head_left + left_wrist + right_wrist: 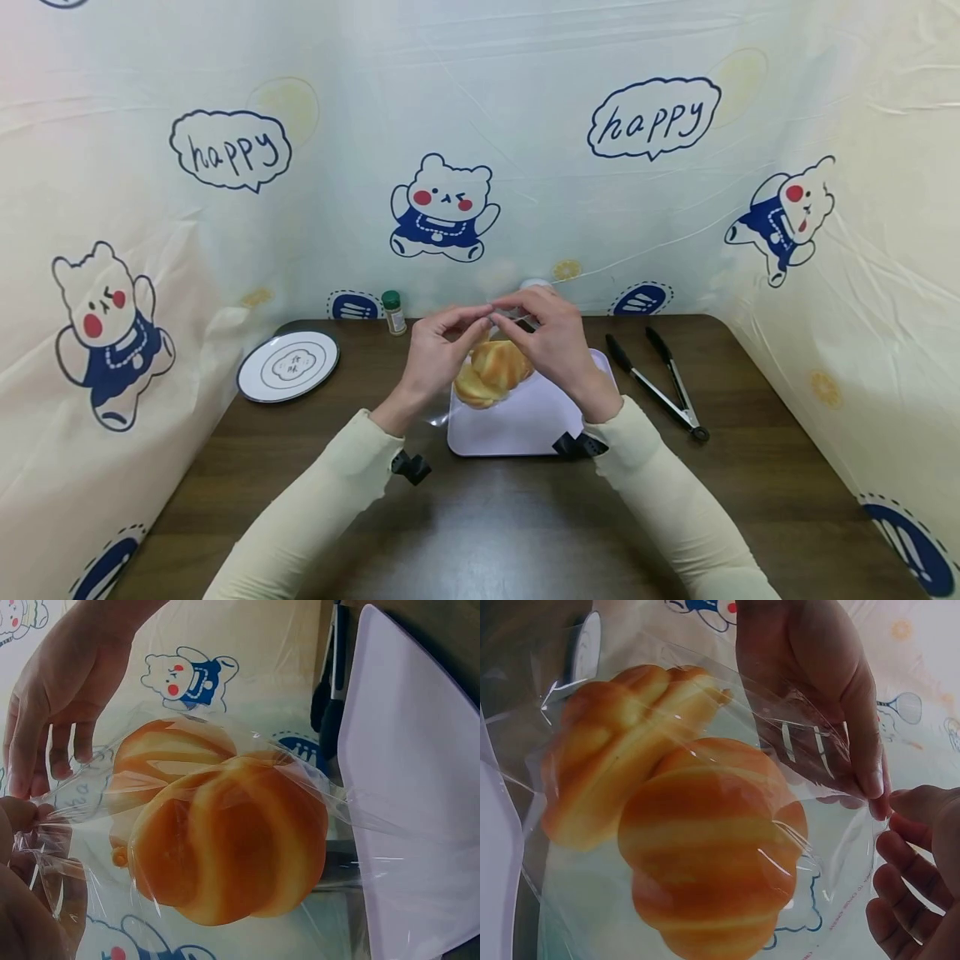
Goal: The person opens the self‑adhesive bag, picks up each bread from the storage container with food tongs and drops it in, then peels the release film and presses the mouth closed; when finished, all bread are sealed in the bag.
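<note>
A clear plastic bag (840, 862) hangs with several golden-brown bread rolls inside; two large ones (232, 832) show plainly in both wrist views. My left hand (435, 354) pinches the bag's top edge between thumb and fingers. Close beside it, my right hand (555, 337) pinches the same edge, and the fingertips of both hands meet. In the head view the bread (495, 371) appears below the hands, overlapping a pale lilac tray (525, 429). The right hand hides part of that tray.
A white plate with a dark rim (262, 375) lies at the table's left. Behind stands a green-capped seasoning shaker (394, 317). Black-and-silver tongs (667, 396) lie spread on the right. A printed curtain (525, 200) encloses the dark wooden table (480, 517).
</note>
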A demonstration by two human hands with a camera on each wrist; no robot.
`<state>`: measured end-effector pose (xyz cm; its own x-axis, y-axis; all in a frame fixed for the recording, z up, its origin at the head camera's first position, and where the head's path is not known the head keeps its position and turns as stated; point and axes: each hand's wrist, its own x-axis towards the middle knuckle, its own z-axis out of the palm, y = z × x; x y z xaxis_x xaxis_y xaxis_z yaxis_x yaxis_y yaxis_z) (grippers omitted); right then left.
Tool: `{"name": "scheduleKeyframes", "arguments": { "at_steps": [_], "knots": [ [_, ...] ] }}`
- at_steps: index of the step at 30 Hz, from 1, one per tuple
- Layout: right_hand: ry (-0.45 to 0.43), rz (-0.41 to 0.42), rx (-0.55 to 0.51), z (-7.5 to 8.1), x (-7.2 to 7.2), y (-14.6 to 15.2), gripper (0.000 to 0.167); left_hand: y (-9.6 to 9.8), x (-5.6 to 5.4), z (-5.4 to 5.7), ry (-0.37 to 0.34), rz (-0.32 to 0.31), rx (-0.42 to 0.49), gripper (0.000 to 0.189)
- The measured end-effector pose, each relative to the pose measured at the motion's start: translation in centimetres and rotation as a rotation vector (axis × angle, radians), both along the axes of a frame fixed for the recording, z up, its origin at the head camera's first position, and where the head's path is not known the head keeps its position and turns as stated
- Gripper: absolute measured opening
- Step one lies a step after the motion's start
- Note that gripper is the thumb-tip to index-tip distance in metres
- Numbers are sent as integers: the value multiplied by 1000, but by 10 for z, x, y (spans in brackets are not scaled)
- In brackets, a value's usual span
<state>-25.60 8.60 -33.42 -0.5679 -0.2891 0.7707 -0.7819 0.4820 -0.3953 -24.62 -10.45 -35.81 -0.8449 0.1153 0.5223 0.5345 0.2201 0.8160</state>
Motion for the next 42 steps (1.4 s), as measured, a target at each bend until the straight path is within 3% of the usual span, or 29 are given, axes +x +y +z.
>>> {"name": "scheduleKeyframes", "arguments": {
  "at_steps": [9, 23, 32, 42],
  "knots": [
    [35, 24, -4, 1, -2, 0, 15, 0, 1, 2, 47, 29, -90, 22],
    [36, 30, 23, 1, -2, 3, 9, -3, 1, -1, 75, 22, -130, 18],
    [14, 15, 37, 0, -4, 4, 10, -3, 4, 1, 45, 20, -140, 21],
    [27, 19, 1, 0, -3, 6, 15, -3, 4, 2, 72, 4, -146, 24]
  ]
}}
